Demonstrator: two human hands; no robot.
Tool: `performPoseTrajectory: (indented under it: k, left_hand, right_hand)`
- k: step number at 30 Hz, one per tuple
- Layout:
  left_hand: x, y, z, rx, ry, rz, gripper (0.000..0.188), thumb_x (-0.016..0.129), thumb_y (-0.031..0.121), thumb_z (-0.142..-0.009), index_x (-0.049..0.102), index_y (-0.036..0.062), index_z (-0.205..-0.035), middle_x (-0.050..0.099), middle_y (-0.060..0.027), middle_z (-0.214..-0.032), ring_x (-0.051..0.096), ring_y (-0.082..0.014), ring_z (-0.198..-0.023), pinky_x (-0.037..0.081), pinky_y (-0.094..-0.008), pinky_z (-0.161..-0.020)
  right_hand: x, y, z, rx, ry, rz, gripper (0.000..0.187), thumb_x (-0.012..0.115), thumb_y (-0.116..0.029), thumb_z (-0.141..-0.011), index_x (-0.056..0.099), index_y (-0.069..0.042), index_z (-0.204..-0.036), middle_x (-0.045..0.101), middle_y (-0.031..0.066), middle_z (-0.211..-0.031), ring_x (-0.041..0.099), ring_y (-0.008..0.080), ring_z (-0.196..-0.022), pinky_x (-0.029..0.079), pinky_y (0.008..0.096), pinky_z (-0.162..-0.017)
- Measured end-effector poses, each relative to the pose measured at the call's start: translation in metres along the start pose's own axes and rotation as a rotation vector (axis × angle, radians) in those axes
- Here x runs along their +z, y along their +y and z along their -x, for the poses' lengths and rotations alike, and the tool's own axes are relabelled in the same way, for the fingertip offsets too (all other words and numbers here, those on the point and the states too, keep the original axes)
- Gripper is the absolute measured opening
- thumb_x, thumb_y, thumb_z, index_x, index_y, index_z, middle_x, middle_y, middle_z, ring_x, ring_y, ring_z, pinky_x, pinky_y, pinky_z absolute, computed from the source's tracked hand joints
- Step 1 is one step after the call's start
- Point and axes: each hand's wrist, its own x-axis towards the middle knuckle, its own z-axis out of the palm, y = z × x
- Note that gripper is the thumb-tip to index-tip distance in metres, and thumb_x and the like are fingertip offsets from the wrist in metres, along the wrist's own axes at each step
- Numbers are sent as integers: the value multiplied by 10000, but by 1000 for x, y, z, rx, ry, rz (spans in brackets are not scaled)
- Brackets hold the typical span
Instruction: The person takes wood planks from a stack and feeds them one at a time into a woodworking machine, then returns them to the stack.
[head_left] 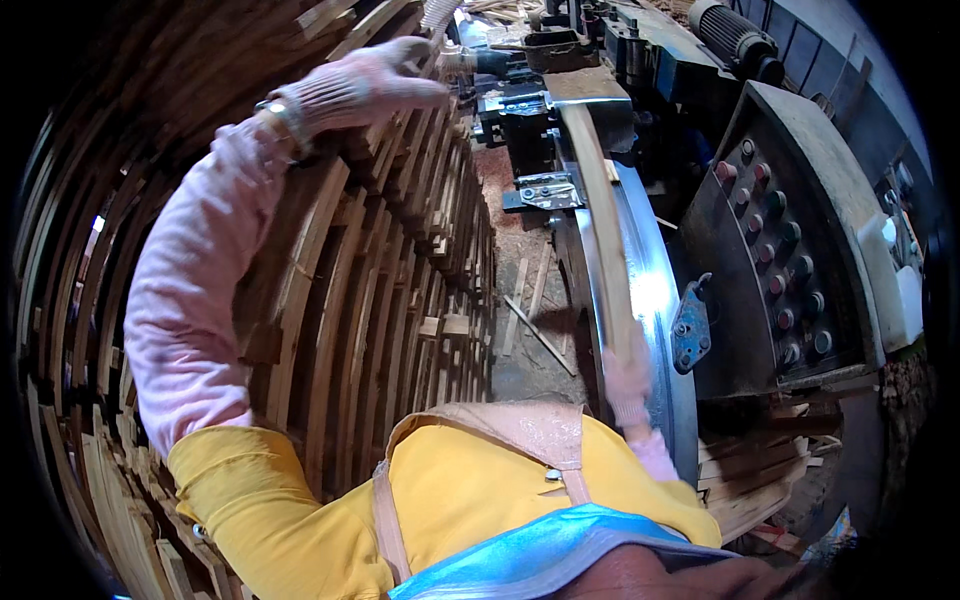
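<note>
My left hand, in a pale knitted glove, reaches out at the upper left above the edge of a tall stack of wooden strips. Its fingers are stretched apart, and nothing is in them. On the right, my gloved right hand grips the near end of a long wooden strip, slightly smeared by motion. The strip lies lengthwise along the shiny metal bed of a woodworking machine. Its far end meets the machine's metal housing, where the tip is hidden.
Metal guide blocks stand left of the strip. A slanted control panel with several round buttons rises at right, below a ribbed motor. Loose wood pieces lie on the floor between stack and machine. More planks sit at lower right.
</note>
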Motion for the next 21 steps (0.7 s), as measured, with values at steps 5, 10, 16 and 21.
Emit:
performPoseTrajectory:
  k: [5,10,16,21]
  left_hand:
    - [-14,-48,6,-53,-74,269,742,766,353,-950,428,112,-1565,667,-111,-1266,634,-187,-1088,530,-327,-981]
    - [-25,-62,41,-90,-50,160,695,754,393,-955,477,128,-1535,666,-100,-1263,619,-203,-1134,513,-355,-1015]
    - [-35,-85,58,-210,-18,-11,740,749,453,-936,478,119,-1538,596,-181,-1457,557,-296,-1347,453,-417,-1125]
    - [-74,-122,190,-510,-39,-388,791,689,484,-890,464,101,-1545,534,-223,-1524,520,-378,-1391,419,-453,-1155]
  right_hand:
    - [-11,44,39,312,-15,602,750,759,-310,-887,452,-177,-1557,625,144,-1353,599,371,-1187,493,472,-1012]
    - [49,65,-121,-34,340,629,644,680,-403,-942,480,-228,-1528,642,88,-1309,624,315,-1122,524,453,-946]
    - [84,37,-260,140,172,612,619,636,-476,-973,475,-240,-1523,660,73,-1331,630,317,-1199,555,479,-933]
    - [49,8,-175,58,69,581,588,684,-370,-951,505,-204,-1485,693,159,-1215,648,391,-1120,547,524,-915]
